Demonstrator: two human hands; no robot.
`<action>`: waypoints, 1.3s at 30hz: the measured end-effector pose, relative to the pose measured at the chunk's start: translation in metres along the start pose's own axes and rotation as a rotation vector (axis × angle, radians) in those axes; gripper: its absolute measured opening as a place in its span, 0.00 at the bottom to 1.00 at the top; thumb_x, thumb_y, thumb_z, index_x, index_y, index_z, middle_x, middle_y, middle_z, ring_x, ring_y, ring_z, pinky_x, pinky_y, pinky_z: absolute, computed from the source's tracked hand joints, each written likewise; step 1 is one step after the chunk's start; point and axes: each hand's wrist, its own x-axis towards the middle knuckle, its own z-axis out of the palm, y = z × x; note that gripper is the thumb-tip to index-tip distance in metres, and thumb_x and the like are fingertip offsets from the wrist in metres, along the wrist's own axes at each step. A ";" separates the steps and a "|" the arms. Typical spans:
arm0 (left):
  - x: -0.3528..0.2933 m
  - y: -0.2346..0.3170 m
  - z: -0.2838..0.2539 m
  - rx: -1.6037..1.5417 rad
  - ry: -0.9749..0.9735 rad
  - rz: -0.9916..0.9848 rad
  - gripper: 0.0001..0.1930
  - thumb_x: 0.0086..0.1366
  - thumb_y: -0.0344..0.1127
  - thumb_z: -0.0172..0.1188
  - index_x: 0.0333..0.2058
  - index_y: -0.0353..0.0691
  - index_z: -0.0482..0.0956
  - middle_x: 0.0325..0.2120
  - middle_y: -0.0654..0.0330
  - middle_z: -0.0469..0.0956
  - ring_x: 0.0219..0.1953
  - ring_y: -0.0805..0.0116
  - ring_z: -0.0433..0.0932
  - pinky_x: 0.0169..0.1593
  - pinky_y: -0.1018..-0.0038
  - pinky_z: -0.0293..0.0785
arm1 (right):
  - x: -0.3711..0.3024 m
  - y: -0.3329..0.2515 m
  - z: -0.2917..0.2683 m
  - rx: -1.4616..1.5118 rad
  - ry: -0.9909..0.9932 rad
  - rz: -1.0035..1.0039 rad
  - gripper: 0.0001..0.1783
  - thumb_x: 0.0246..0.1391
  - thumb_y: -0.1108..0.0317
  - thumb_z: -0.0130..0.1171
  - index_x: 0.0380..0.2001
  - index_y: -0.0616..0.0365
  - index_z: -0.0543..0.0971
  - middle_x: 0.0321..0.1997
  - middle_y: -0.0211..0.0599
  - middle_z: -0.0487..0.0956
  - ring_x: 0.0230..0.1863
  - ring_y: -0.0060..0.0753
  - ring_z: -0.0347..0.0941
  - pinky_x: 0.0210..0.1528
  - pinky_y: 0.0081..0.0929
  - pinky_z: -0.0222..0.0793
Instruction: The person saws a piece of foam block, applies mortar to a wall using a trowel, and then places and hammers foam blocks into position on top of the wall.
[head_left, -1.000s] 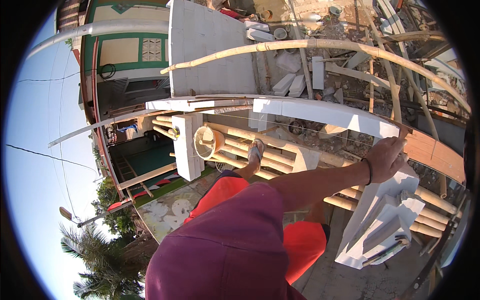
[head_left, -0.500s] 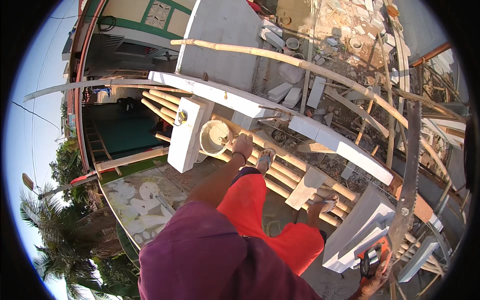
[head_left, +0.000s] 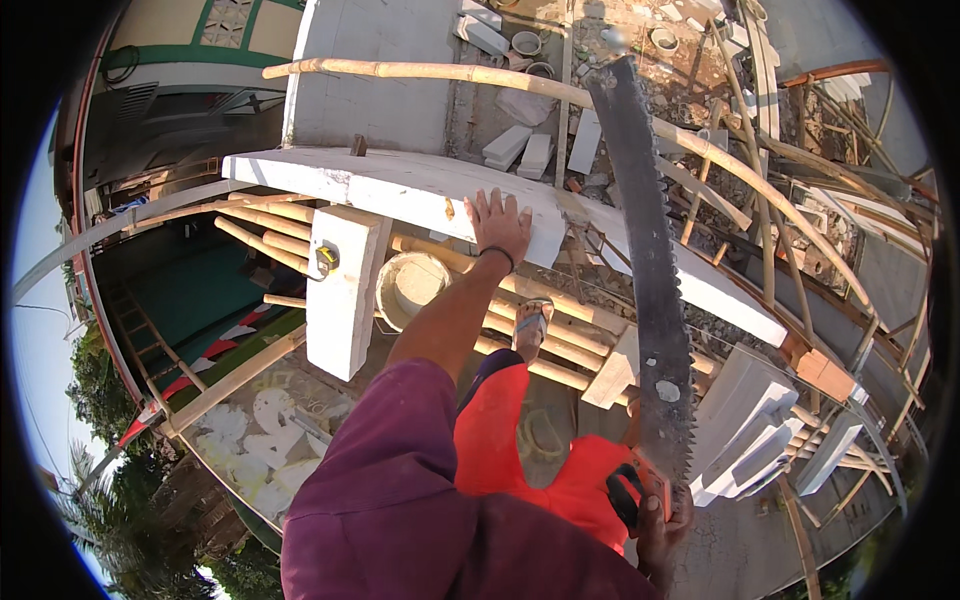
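My left hand lies with fingers spread on top of the white block wall, near the end of one section. In my right hand is a handsaw, gripped by its orange and black handle. Its long dark toothed blade stands up in front of me, crossing the view of the wall and the bamboo pole behind. Nearer me than the wall, a bucket with pale dried mortar rests by a white block. On that block sits a yellow and black tape measure.
I stand on a bamboo scaffold with gaps between its poles. A long bamboo pole runs across beyond the wall. White blocks are stacked at the right. Rubble and more blocks lie far below the wall.
My left hand has gone from a closed shape above the scaffold to lying open on the wall. The saw has swung left and closer in front of me.
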 end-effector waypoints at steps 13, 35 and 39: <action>0.006 -0.005 0.016 -0.085 0.085 0.110 0.17 0.66 0.47 0.54 0.44 0.43 0.83 0.59 0.56 0.72 0.67 0.45 0.58 0.71 0.35 0.33 | 0.076 0.053 0.165 -0.506 0.121 -0.331 0.26 0.68 0.59 0.53 0.57 0.74 0.70 0.51 0.55 0.79 0.45 0.45 0.80 0.47 0.38 0.76; 0.008 0.001 0.020 -0.040 0.077 0.107 0.18 0.67 0.47 0.50 0.39 0.44 0.85 0.57 0.54 0.74 0.66 0.45 0.60 0.71 0.35 0.33 | 0.125 0.113 0.180 -0.493 0.148 -0.118 0.25 0.70 0.63 0.47 0.59 0.76 0.69 0.50 0.62 0.79 0.47 0.54 0.81 0.47 0.40 0.77; 0.008 0.002 0.020 -0.010 0.092 0.109 0.18 0.68 0.46 0.48 0.39 0.44 0.86 0.56 0.56 0.75 0.65 0.47 0.61 0.72 0.37 0.34 | 0.121 0.129 0.173 -0.476 0.117 -0.131 0.26 0.71 0.62 0.45 0.60 0.75 0.68 0.48 0.60 0.80 0.43 0.50 0.83 0.43 0.39 0.78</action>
